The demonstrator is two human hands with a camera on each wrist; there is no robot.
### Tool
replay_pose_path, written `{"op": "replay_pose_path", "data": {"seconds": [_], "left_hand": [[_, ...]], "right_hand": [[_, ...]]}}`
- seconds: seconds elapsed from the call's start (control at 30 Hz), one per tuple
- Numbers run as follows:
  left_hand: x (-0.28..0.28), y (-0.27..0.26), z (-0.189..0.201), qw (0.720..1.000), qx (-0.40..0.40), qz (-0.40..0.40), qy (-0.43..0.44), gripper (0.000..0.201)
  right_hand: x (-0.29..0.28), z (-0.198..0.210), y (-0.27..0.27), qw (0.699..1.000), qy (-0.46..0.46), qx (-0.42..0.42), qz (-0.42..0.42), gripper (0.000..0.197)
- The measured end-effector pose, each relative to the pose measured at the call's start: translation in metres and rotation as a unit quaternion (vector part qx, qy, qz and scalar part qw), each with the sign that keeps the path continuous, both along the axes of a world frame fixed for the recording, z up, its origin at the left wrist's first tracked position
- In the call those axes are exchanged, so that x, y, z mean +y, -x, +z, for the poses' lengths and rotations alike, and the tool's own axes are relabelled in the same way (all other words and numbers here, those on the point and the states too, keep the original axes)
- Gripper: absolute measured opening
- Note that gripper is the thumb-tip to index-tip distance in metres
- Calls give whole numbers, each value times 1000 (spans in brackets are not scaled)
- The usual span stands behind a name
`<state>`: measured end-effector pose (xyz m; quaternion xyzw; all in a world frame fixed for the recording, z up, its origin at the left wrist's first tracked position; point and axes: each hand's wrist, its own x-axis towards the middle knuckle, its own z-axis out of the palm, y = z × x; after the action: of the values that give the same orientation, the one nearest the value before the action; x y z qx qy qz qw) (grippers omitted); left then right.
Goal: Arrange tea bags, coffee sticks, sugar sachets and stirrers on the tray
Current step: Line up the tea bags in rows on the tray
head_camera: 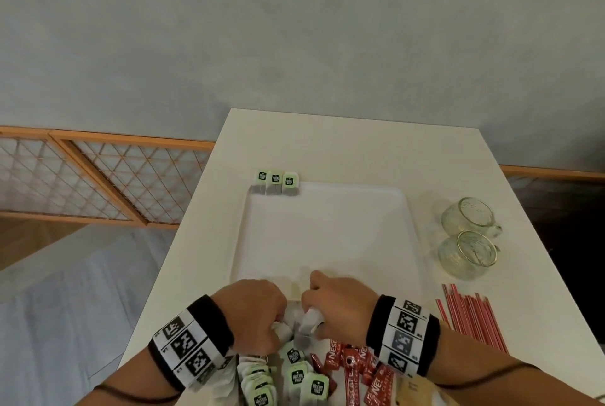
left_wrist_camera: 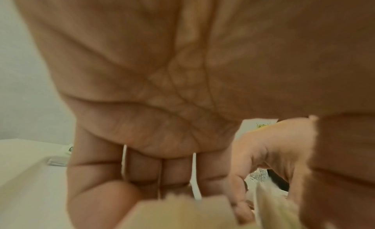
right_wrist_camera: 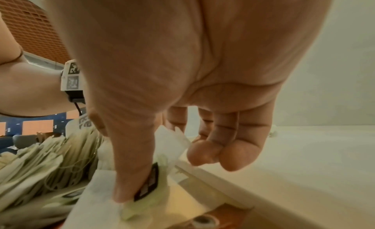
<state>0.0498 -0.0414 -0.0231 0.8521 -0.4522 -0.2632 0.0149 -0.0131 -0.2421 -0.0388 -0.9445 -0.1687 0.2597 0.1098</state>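
Three green-tagged tea bags (head_camera: pixel 276 183) sit in a row at the far left corner of the flat white plastic tray (head_camera: pixel 327 228); we judge the task barely begun.

The loose heap of tea bags (head_camera: pixel 284 379), red coffee sticks (head_camera: pixel 355 369) and red-and-white striped stirrers (head_camera: pixel 471 320) lie off the tray, along the table's near edge and right side. Sugar sachets: we cannot identify them with confidence.

Our left hand (head_camera: pixel 252 310) curls around one tea bag (head_camera: pixel 281 330); our right hand (head_camera: pixel 337 304) pinches another tea bag (head_camera: pixel 309 323) between thumb and finger, at the tray's near edge.

Surface: white table (head_camera: pixel 360 150). Two clear glass cups (head_camera: pixel 468 238) stand right of the tray. Room: grey floor, wooden lattice panel (head_camera: pixel 98 176).
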Motion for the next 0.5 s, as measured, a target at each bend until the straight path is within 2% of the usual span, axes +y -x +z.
{"op": "replay_pose_path", "data": {"seconds": [0.07, 0.13, 0.2, 0.27, 0.43, 0.5], "left_hand": [[2, -3, -1, 1000, 19, 17, -3, 26], [3, -7, 1, 998, 58, 39, 5, 17], [3, -11, 3, 993, 93, 58, 34, 19], [3, -17, 5, 987, 123, 75, 74, 24], [0, -37, 7, 939, 232, 184, 173, 36], [-3, -45, 5, 913, 261, 237, 208, 27]], "right_hand": [[-5, 2, 2, 1000, -8, 0, -6, 42], [-9, 5, 5, 1000, -25, 4, -13, 27], [-13, 6, 6, 999, -50, 7, -16, 11], [-17, 9, 5, 995, -86, 26, -35, 9], [-31, 28, -4, 977, -188, 34, -96, 11], [-34, 38, -10, 966, -227, 41, -116, 13]]}}
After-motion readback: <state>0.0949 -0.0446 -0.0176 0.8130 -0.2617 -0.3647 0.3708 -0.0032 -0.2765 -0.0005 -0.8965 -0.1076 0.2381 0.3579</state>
